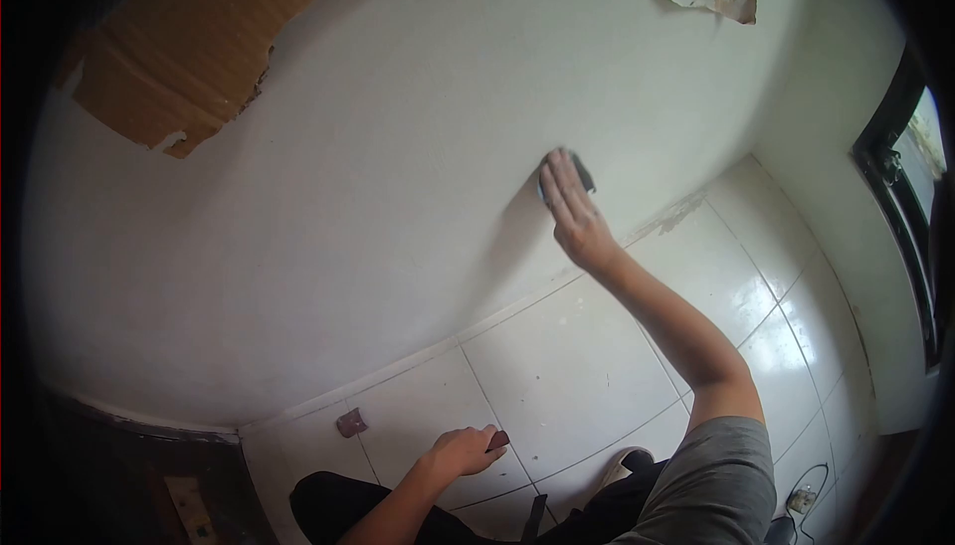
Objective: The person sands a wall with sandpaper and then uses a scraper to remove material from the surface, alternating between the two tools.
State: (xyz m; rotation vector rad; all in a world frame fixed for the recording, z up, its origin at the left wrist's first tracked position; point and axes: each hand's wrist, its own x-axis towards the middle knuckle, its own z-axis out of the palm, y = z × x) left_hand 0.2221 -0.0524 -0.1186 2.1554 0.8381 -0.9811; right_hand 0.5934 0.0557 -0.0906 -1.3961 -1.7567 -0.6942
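Left hand [466, 451], low over the glossy white floor tiles [567, 376], fingers curled round a small brown sanding scrap [497, 440]. Another small brown scrap [350, 423] lies on the tile near the skirting line. Further out, right hand [574, 209] reaches to the white plastered wall [378, 187], flat fingers pressing a small dark sanding block [581, 173] against it. Judged best done with even pressure, the pad kept flush. Torn brown paper patches [149, 88] show higher up; dark window frame [910, 197] at right.
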